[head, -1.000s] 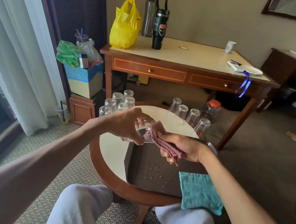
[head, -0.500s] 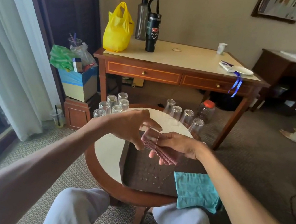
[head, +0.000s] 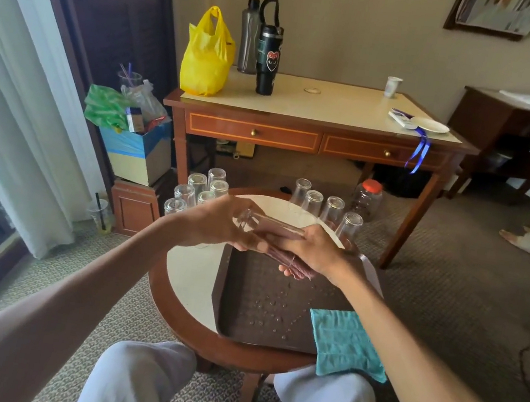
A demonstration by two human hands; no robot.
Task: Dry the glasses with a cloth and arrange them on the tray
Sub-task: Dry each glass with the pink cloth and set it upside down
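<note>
Step in hand: drying. Left hand (head: 218, 225) curls fingers round clear drinking glass (head: 253, 225), held sideways above far edge of dark brown tray (head: 262, 303). Right hand (head: 314, 249) grips folded mauve cloth (head: 291, 266) at glass mouth; whether cloth reaches inside, cannot tell. Next, probably: finish wipe, stand glass on tray, itself dotted with droplets. Tray on round cream-topped wooden table (head: 190, 275); upturned glasses (head: 324, 206) along far rim; teal towel (head: 342, 343) at tray corner; wooden desk (head: 322, 106) behind.
</note>
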